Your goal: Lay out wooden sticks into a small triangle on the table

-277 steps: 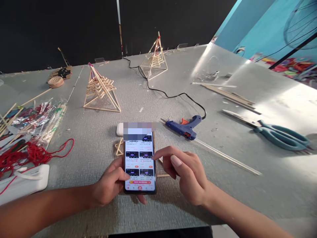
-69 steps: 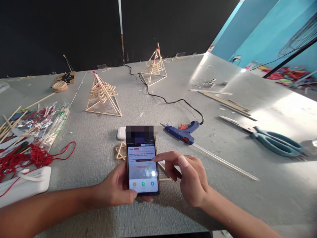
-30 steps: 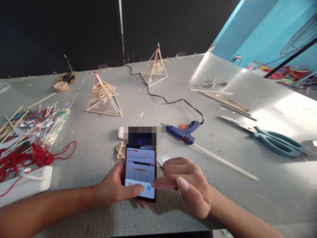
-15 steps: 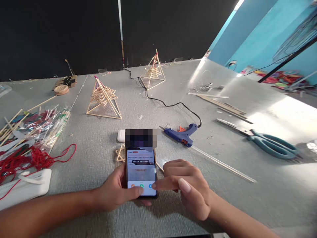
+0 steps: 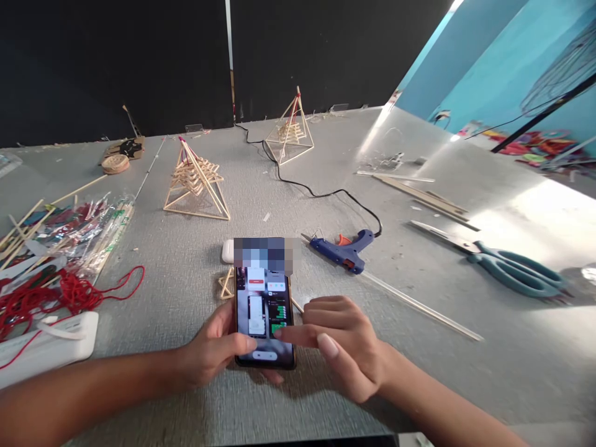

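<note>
A smartphone (image 5: 264,316) lies in my left hand (image 5: 216,344), which is closed around its left side and underside, the thumb over the lower screen. App preview cards show on the lit screen; its top is pixelated. My right hand (image 5: 347,347) holds nothing; its index finger is stretched out at the right part of the screen, the other fingers loosely bent. Whether the fingertip touches the glass I cannot tell. Partly hidden behind the phone are a small wooden stick star (image 5: 226,284) and a white case (image 5: 228,251).
Two stick pyramids (image 5: 195,180) stand farther back. A blue glue gun (image 5: 342,251) with a clear glue stick and black cord lies right of the phone, then teal-handled scissors (image 5: 516,270). Red yarn (image 5: 74,292), packaged sticks (image 5: 112,236) and a white power strip (image 5: 79,338) lie left.
The phone screen has switched from an app page with a bottom menu to several preview cards. My right index finger has moved slightly up and left over the screen.
</note>
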### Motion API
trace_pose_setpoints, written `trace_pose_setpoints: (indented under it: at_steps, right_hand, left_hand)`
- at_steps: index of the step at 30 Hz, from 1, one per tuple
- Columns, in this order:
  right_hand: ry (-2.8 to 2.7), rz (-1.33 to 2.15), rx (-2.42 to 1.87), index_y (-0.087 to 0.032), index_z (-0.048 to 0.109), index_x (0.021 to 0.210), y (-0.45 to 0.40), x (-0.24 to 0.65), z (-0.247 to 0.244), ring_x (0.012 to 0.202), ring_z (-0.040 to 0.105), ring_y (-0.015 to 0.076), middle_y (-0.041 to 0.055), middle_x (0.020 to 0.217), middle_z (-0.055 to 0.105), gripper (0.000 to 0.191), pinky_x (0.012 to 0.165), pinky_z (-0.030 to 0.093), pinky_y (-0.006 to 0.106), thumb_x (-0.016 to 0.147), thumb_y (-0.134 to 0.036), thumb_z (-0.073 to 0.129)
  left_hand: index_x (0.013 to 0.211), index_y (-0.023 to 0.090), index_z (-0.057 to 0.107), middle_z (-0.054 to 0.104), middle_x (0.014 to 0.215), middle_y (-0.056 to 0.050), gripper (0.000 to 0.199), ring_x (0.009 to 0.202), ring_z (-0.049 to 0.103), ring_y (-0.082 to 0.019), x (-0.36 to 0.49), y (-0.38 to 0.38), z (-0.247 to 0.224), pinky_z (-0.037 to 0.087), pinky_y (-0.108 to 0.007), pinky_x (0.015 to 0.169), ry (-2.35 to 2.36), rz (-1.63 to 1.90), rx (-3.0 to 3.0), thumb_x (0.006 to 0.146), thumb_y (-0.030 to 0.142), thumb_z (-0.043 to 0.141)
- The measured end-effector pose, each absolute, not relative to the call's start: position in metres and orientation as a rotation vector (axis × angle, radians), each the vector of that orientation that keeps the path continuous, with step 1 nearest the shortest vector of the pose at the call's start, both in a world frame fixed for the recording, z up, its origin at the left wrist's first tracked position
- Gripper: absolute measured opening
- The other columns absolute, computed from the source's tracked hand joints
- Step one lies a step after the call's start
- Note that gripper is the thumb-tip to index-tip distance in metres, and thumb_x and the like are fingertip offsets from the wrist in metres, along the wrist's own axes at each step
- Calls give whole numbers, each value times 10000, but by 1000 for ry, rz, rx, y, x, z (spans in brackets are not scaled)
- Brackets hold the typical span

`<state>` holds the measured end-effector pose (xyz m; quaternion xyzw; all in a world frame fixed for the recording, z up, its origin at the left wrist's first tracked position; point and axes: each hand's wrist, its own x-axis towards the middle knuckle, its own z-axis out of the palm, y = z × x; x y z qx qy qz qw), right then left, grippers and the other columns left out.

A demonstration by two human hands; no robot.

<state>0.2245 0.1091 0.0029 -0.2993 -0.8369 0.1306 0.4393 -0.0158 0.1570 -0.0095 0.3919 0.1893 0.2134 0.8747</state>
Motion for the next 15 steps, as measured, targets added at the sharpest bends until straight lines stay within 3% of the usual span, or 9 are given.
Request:
trace_pose_setpoints:
  at_steps: [7, 15]
  right_hand:
    - [-1985, 372, -705, -228, 697, 1161, 109, 224, 2, 481, 450, 139, -25, 621, 546, 508, 497, 401, 329, 1110, -237, 192]
    - [-1828, 360, -772, -221, 733, 1022, 106, 223, 7, 454, 425, 121, -40, 563, 494, 553, 472, 364, 305, 1118, -205, 188]
  left_hand:
    - [1346, 291, 617, 742, 1226, -36, 444, 1014, 769, -191, -15, 157, -12, 712, -358, 808, 351, 477, 809, 933, 231, 769]
    - [1380, 295, 563, 690, 1361, -57, 537, 1138, 754, -196, -15, 158, -19, 696, -349, 901, 332, 469, 900, 918, 144, 792]
